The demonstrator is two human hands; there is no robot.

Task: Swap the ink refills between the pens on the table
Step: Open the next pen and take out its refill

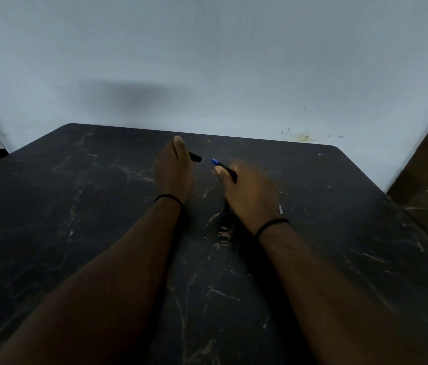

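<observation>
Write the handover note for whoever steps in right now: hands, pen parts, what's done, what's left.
Left hand: grips a black pen piece, its end poking out toward the right.
Right hand: grips a black pen part with a blue tip, pointed at the left hand's piece; the two ends are apart, not joined.
Both are held just above the dark marble table. A small pale object shows by the right wrist; too small to identify.
Done: one pen appears pulled apart.
Left: cannot tell whether any refill has been swapped; assume the swap and reassembly remain.
</observation>
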